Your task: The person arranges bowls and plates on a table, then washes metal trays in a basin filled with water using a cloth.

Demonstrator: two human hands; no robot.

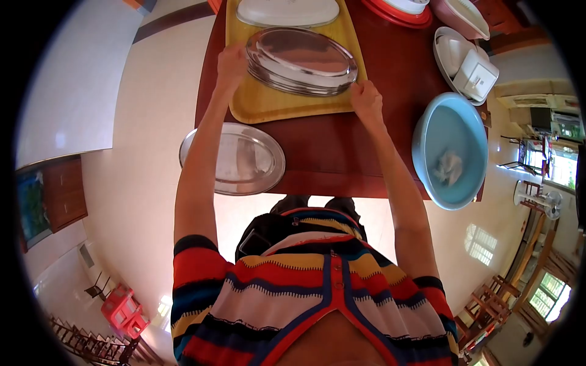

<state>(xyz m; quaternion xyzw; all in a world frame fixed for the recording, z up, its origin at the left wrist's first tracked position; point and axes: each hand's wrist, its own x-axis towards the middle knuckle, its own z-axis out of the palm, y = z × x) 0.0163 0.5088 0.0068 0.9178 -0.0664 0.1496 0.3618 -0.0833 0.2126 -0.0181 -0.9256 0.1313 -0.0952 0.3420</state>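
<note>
Several oval metal plates [302, 60], stacked upside down, are over a yellow tray [265, 107]. My left hand [232, 63] grips the left end of the stack with curled fingers, and my right hand [367, 99] holds its right end the same way. Behind the stack, a white oval dish [287, 11] lies on the tray. One more oval metal plate [259, 160] rests at the front left edge of the table, partly behind my left forearm.
On the dark red table [329, 152], a blue basin [433, 122] with a white cloth [448, 168] stands at the right edge. Beyond it are white dishes [476, 76], a red plate [390, 13] and a pink basin [461, 15].
</note>
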